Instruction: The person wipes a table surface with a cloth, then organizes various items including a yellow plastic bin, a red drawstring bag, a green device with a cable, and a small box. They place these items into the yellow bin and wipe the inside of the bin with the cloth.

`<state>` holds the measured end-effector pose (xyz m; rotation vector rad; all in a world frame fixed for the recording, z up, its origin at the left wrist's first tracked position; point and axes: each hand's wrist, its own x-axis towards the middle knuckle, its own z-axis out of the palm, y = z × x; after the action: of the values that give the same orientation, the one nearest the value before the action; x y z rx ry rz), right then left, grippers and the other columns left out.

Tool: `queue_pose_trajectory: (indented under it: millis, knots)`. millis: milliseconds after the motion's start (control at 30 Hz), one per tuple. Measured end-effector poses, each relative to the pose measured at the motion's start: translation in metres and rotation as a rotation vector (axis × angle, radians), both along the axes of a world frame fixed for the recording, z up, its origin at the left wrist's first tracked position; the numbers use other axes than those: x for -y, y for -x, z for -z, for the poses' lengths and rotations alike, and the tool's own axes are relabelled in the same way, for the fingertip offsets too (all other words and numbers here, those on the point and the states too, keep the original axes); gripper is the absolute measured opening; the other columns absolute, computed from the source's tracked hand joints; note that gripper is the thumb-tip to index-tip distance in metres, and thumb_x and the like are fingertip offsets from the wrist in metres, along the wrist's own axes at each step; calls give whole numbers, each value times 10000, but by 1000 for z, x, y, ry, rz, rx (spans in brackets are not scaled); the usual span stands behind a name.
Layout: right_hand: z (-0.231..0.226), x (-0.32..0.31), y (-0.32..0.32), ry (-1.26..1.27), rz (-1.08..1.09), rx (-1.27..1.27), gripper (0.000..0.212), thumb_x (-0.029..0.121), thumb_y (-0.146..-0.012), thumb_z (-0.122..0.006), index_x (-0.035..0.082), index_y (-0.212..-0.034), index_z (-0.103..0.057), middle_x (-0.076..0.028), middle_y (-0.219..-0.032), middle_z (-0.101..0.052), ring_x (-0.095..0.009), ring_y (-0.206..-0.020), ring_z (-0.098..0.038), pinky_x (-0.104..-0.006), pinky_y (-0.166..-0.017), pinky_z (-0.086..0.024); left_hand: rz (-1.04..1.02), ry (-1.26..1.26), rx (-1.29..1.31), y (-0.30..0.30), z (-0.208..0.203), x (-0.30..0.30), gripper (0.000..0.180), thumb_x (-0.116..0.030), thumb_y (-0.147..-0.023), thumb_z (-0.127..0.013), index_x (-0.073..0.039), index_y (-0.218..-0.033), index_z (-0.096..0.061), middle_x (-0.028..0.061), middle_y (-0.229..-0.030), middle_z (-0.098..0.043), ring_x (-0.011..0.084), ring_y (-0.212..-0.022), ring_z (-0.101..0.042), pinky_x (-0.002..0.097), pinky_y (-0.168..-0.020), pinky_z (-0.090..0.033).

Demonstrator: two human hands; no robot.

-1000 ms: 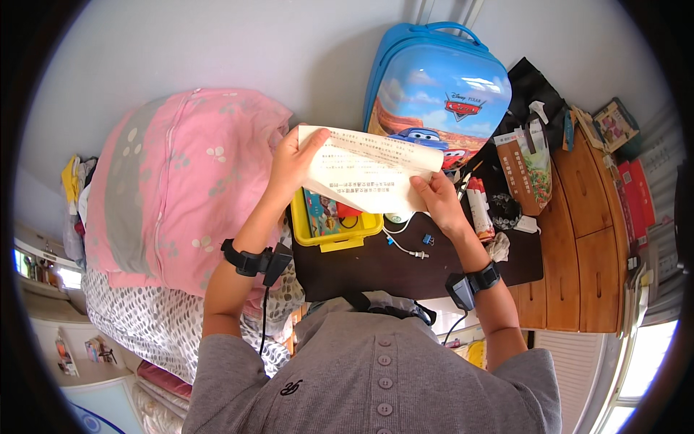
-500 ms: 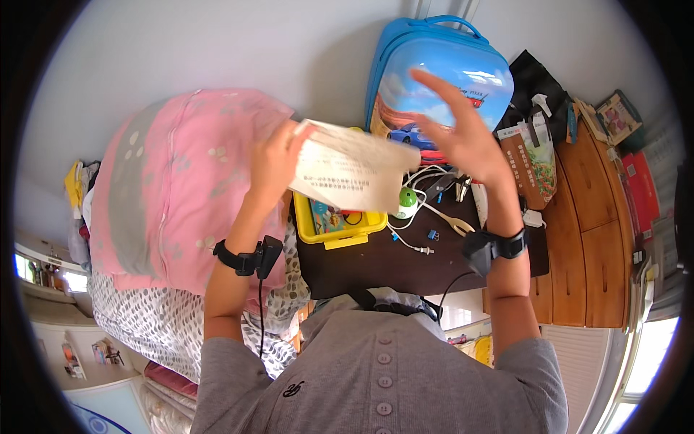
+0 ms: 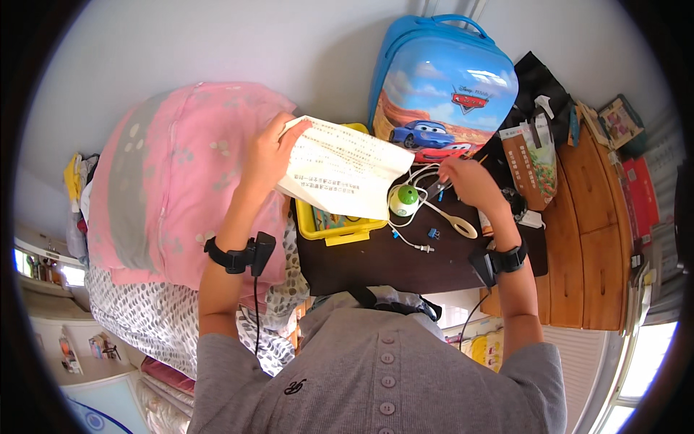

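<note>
My left hand [image 3: 266, 155] is closed on the upper left part of a printed, cream-coloured sheet of paper [image 3: 350, 168]. The paper hangs tilted over a yellow plastic basket [image 3: 340, 233] and hides much of it. My right hand [image 3: 473, 184] is low over the dark table [image 3: 354, 267], its fingers bent together among cables and small items. Whatever lies between those fingers, if anything, is hidden. Just left of it are a green and white round device [image 3: 406, 199], a white cable with a plug [image 3: 421, 248], a wooden spoon [image 3: 459, 226] and a small blue clip [image 3: 434, 233].
A blue child's suitcase [image 3: 441, 87] with cartoon cars stands behind the table. To the left, a pink folded quilt [image 3: 195, 181] lies on a bed with a spotted sheet [image 3: 137, 311]. A brown food packet [image 3: 531, 163] and a wooden drawer cabinet [image 3: 589, 246] are at the right.
My right hand has come down from in front of the suitcase to the table items, its spread fingers now bent together. My left hand still holds the paper, which has tilted slightly.
</note>
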<state>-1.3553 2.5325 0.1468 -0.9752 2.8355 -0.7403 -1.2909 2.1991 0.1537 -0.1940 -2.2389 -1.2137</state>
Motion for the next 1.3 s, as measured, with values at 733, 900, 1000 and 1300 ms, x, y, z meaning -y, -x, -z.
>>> queue_pose_trajectory:
  millis: [733,900,1000,1300]
  knots:
    - [-1,78,-25,451,236,-15,311,216,-890,-549,-45,-723,-520,-126,-507,-418,-125,-451,-357,-333,-447,-323,822,-671,695,-4,31,-51,859,-503,-734,-677,-28,-1350,-313,93,-1284,-459,184,-1163,-457,350,-966,-364]
    - [9,73,-15,471,198,136,282,225,-914,-526,-42,-851,-591,-67,-625,-577,-78,-523,-451,-266,-492,-385,617,-771,743,-7,38,-70,488,-178,-814,-662,4,-1223,-467,57,-1126,-551,150,-1026,-527,307,-887,-422]
    - [14,65,-9,718,169,520,297,245,-921,-527,-39,-966,-601,-30,-756,-624,-55,-593,-498,-230,-536,-411,615,-906,781,-7,42,-61,356,-167,-859,-612,12,-1152,-522,49,-1046,-589,131,-952,-562,292,-844,-445]
    - [21,58,-21,995,67,1121,239,166,-914,-531,1,-1080,-577,-10,-879,-625,-68,-736,-581,-205,-642,-470,681,-811,822,0,57,-32,356,-149,-878,-583,18,-1186,-516,80,-1122,-587,145,-1000,-562,298,-890,-436]
